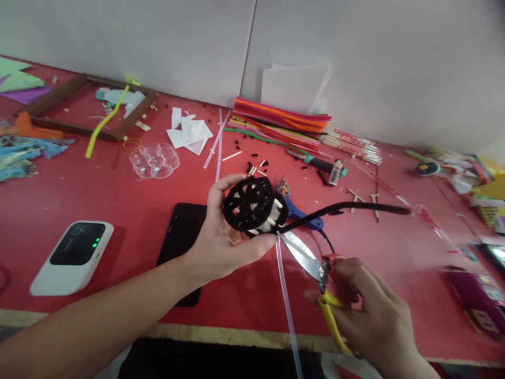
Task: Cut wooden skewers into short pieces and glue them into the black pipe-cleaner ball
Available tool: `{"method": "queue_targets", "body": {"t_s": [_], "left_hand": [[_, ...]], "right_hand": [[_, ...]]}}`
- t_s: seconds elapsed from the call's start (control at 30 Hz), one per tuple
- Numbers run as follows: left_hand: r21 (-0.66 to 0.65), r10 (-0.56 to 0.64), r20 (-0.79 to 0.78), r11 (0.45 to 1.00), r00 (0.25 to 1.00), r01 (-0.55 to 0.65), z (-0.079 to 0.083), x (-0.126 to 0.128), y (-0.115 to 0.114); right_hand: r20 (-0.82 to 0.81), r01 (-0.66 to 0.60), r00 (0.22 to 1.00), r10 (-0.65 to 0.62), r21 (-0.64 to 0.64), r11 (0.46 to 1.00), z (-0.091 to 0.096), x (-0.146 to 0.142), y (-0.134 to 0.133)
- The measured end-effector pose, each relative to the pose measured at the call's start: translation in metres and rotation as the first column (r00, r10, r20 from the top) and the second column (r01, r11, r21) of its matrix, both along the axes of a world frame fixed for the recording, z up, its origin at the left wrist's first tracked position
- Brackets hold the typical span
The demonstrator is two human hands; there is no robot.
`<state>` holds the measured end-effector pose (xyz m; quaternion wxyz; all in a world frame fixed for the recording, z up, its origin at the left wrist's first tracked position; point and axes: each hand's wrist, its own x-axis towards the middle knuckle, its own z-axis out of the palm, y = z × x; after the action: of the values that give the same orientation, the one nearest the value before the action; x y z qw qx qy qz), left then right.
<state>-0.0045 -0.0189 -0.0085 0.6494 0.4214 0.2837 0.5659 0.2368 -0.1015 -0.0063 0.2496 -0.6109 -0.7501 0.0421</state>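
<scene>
My left hand [221,242] is closed round a small black fuzzy craft piece [248,205], a spoked disc with pale sticks showing at its side. From its right edge a black pipe cleaner [347,206] sticks out. My right hand [374,305] grips scissors [305,255] with one yellow and one red handle. Their blade tips reach the lower right edge of the piece, where the pipe cleaner leaves it, near my left thumb. Whether the blades touch it I cannot tell. Behind the piece lies a blue glue gun [300,213], partly hidden.
On the red table [138,205] lie a black phone [181,226], a white device with a screen [73,258], a clear divided tray [153,160], a pipe cleaner bundle [276,126], a brown frame [59,97] and a magenta item [475,300]. A translucent stick [287,305] crosses the front edge.
</scene>
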Motion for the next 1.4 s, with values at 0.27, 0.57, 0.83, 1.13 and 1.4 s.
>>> {"method": "queue_targets", "body": {"t_s": [0.27,0.57,0.83,1.13,1.4], "left_hand": [[0.138,0.055,0.026,0.989,0.998,-0.058,-0.012,0.004,0.006],[0.097,0.015,0.094,0.995,0.995,-0.024,-0.009,0.005,0.007],[0.041,0.054,0.046,0.998,0.998,-0.055,-0.010,0.005,0.009],[-0.117,0.073,0.127,0.991,0.989,-0.058,-0.022,0.005,0.014],[-0.239,0.136,0.156,0.966,0.978,-0.096,-0.013,0.006,0.016]], "right_hand": [[0.080,-0.074,0.995,0.066,0.093,0.993,-0.003,0.001,0.003],[0.195,-0.057,0.980,0.045,0.055,0.997,-0.003,0.004,0.004],[0.356,-0.199,0.912,0.202,-0.045,0.979,0.003,0.004,0.021],[0.247,-0.248,0.916,0.314,-0.266,0.932,0.004,0.004,0.036],[0.238,-0.211,0.931,0.276,-0.264,0.941,-0.002,0.005,0.043]]}}
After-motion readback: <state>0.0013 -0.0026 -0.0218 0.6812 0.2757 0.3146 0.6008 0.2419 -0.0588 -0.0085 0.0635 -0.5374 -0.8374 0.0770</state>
